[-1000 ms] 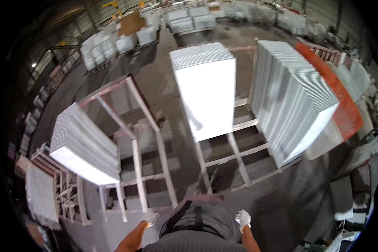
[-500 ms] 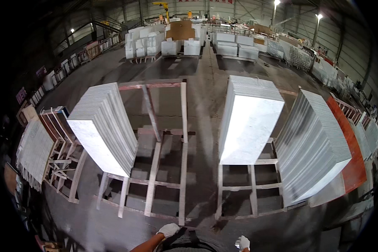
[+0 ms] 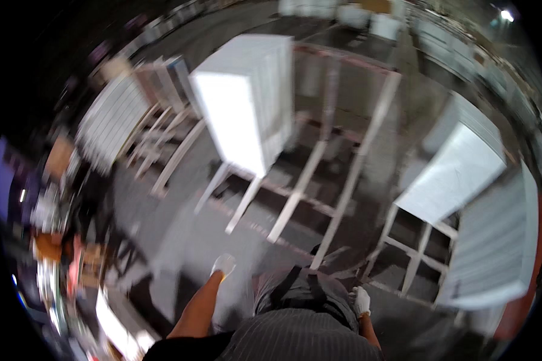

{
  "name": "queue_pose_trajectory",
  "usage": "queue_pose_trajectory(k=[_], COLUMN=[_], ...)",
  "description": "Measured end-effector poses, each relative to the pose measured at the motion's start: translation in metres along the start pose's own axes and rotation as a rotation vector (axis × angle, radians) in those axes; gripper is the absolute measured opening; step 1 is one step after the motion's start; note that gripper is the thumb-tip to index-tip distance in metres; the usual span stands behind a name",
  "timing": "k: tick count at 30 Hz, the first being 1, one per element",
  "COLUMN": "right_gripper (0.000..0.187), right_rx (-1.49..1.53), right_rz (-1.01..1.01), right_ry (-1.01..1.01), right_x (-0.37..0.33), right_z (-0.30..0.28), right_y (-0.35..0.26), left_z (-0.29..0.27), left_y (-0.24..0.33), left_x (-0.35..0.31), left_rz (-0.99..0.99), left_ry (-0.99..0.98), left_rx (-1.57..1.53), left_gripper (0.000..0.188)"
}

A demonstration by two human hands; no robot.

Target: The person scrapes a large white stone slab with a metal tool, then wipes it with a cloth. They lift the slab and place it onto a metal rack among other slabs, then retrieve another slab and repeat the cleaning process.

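My left hand (image 3: pixel 224 266), in a white glove, hangs over the grey floor to the left of my body. Motion smears its fingers. Beside my right hip is my right hand (image 3: pixel 361 301), also gloved in white, with its fingers curled; what they hold, if anything, is too small to name. Ahead, a tall stack of white stone slabs (image 3: pixel 232 120) stands on edge on a frame of bars (image 3: pixel 295 198). Another white slab stack (image 3: pixel 454 171) stands on a second frame at the right. Neither hand touches the stacks or frames.
A further row of slabs (image 3: pixel 494 240) leans at the far right, beside a red panel (image 3: pixel 518 313). Left of the near frame are a wooden rack (image 3: pixel 177 156) and a bundle of thin slabs (image 3: pixel 114 120). At lower left lies a white block (image 3: pixel 123 325) among clutter.
My view has swung left and downward, so the stacks appear shifted right and tilted. My left hand has moved out from my waist. More of my body and the left-side clutter shows.
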State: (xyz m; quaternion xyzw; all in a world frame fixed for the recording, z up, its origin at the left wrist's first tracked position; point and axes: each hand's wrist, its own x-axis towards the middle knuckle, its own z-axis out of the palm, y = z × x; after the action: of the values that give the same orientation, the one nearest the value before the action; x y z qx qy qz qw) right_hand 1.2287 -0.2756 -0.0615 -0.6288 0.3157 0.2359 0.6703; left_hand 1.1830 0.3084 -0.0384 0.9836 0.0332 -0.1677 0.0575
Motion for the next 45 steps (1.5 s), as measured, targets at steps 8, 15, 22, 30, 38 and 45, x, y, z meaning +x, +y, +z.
queue_pose_trajectory(k=[8, 15, 22, 30, 38, 45], right_gripper=[0.027, 0.027, 0.043, 0.044, 0.021, 0.03], right_rx=[-0.099, -0.013, -0.565, -0.494, -0.324, -0.034], right_rz=[0.294, 0.301, 0.294, 0.273, 0.335, 0.397], right_ry=[-0.006, -0.29, -0.274, -0.3, -0.209, -0.403], right_x=[0.014, 0.053, 0.043, 0.055, 0.046, 0.033], right_z=[-0.05, -0.062, -0.034, 0.008, 0.092, 0.186], right_y=[-0.022, -0.022, -0.015, -0.037, -0.046, 0.023], left_z=[0.009, 0.089, 0.12, 0.022, 0.067, 0.024], left_y=[0.151, 0.2, 0.219, 0.218, 0.133, -0.032], left_x=[-0.123, -0.283, -0.335, -0.258, -0.272, -0.255], left_rz=[-0.61, -0.693, -0.74, -0.94, -0.649, -0.884], left_ry=[0.05, -0.242, -0.038, -0.391, -0.244, -0.248], left_rx=[-0.825, -0.529, -0.537, -0.745, -0.609, -0.989], left_gripper=[0.031, 0.034, 0.03, 0.053, 0.048, 0.032])
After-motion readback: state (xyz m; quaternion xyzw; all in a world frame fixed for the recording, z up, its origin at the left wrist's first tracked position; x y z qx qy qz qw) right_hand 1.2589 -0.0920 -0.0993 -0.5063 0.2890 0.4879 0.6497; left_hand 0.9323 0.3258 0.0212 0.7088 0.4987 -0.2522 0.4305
